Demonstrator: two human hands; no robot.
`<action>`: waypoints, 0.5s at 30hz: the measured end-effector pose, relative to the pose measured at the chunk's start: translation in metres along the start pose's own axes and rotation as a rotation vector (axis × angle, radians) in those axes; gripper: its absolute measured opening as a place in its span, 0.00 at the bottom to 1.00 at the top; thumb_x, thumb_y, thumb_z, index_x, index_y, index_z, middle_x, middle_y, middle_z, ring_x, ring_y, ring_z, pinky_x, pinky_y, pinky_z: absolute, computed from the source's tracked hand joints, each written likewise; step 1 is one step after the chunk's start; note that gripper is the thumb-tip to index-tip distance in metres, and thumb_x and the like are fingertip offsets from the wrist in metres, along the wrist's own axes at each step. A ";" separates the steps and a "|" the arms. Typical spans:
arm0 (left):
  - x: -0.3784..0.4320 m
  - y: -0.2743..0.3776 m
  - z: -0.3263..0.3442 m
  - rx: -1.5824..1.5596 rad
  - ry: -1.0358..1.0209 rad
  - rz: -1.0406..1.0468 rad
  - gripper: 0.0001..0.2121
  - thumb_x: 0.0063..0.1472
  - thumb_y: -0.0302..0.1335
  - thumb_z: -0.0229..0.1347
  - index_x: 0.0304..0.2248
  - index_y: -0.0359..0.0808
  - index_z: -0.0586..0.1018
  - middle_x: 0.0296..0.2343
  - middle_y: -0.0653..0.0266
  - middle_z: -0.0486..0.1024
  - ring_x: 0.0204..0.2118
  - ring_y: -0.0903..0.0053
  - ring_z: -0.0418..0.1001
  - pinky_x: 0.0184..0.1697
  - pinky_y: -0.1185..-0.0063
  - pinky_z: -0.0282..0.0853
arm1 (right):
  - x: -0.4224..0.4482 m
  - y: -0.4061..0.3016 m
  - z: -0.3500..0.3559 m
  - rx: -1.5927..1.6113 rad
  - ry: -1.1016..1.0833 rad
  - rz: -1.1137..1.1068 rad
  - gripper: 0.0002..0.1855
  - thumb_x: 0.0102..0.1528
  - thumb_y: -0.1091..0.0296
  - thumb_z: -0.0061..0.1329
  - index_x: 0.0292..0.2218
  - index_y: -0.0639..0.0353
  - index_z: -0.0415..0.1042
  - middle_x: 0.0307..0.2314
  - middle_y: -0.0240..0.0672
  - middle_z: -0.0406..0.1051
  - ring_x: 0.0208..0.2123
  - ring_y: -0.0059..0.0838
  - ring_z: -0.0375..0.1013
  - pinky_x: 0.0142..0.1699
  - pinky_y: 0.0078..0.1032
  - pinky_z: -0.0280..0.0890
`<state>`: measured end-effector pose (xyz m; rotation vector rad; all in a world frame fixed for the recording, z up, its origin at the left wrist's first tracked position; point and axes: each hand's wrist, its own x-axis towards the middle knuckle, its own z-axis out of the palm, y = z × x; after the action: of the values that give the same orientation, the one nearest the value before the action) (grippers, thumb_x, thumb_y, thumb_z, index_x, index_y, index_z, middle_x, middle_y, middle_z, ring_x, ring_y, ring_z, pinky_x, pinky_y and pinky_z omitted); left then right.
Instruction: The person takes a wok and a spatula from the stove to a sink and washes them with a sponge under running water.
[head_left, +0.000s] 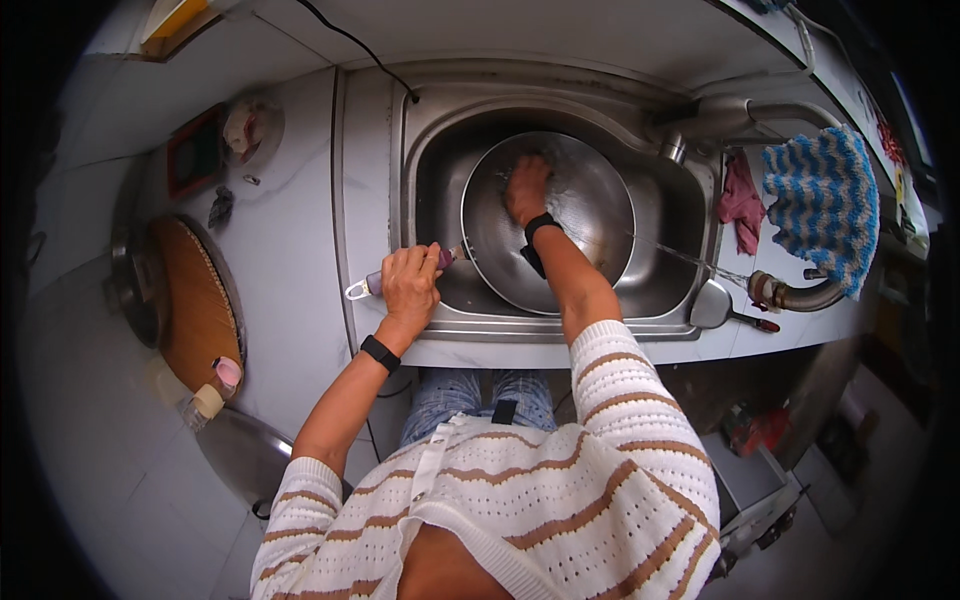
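A steel wok (592, 195) rests in the stainless steel sink (667, 217), its handle (372, 286) reaching out over the left rim. My left hand (411, 283) grips that handle. Inside the bowl of the wok, my right hand (529, 189) presses against the wet inner wall, fingers bent. Whether the right hand has something under its fingers is hidden. A stream of water (690, 259) runs from a flexible metal spout (787, 295) on the right into the wok.
A spatula (712, 304) lies at the sink's right corner. Behind it are a pink cloth (741, 202) and a blue-grey striped cloth (821, 206) draped over the faucet hose. On the left counter stand a brown round board (191, 292), a bottle (214, 394) and a red-rimmed tray (196, 154).
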<state>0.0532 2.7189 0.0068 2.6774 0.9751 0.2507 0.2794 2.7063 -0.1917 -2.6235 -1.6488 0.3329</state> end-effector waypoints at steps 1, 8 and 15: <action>0.000 -0.001 0.000 -0.002 0.011 0.004 0.18 0.42 0.22 0.56 0.37 0.35 0.74 0.28 0.65 0.69 0.33 0.70 0.66 0.36 0.73 0.57 | -0.004 -0.006 0.001 0.139 0.091 -0.102 0.14 0.45 0.74 0.44 0.36 0.64 0.63 0.35 0.47 0.60 0.42 0.48 0.58 0.46 0.42 0.55; -0.007 -0.006 -0.001 0.020 0.002 -0.043 0.18 0.42 0.23 0.56 0.37 0.35 0.74 0.28 0.65 0.68 0.33 0.70 0.65 0.36 0.74 0.58 | -0.020 0.024 -0.014 0.287 0.010 0.164 0.21 0.45 0.66 0.52 0.39 0.67 0.62 0.39 0.52 0.60 0.40 0.48 0.63 0.44 0.38 0.60; -0.009 -0.006 0.000 0.010 0.008 -0.028 0.17 0.42 0.23 0.56 0.37 0.35 0.74 0.28 0.65 0.68 0.33 0.70 0.65 0.36 0.73 0.57 | 0.043 -0.029 -0.022 1.491 0.124 0.577 0.22 0.48 0.61 0.52 0.36 0.70 0.61 0.29 0.48 0.65 0.26 0.36 0.70 0.23 0.33 0.65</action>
<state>0.0425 2.7171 0.0039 2.6714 1.0176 0.2517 0.2755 2.7592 -0.1734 -1.6869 -0.1831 0.9013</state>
